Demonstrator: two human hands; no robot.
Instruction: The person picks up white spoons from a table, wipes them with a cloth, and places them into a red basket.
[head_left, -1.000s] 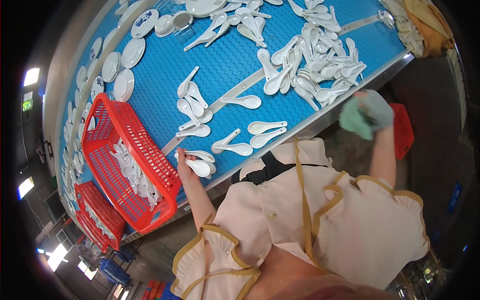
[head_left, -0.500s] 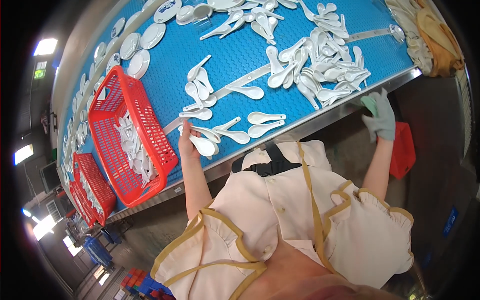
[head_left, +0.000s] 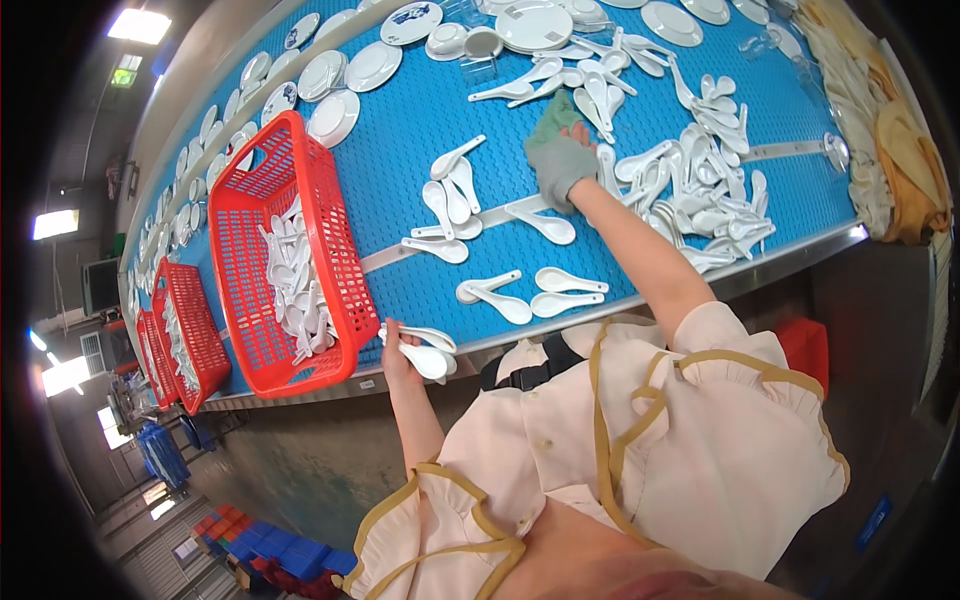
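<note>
My left hand grips a small stack of white ceramic spoons at the near edge of the blue conveyor belt, right beside the red plastic basket full of white spoons. My right hand, in a grey glove, reaches out over the belt and holds a green cloth among loose white spoons. More spoons lie singly between the two hands.
White plates and bowls sit along the belt's far side. A second red basket of spoons stands further left. Yellow cloths are piled at the right end. A red crate is under the belt edge.
My right hand has swung from beyond the belt's right edge onto the belt, carrying the green cloth to the spoons. The left hand stays at the edge with its spoons.
</note>
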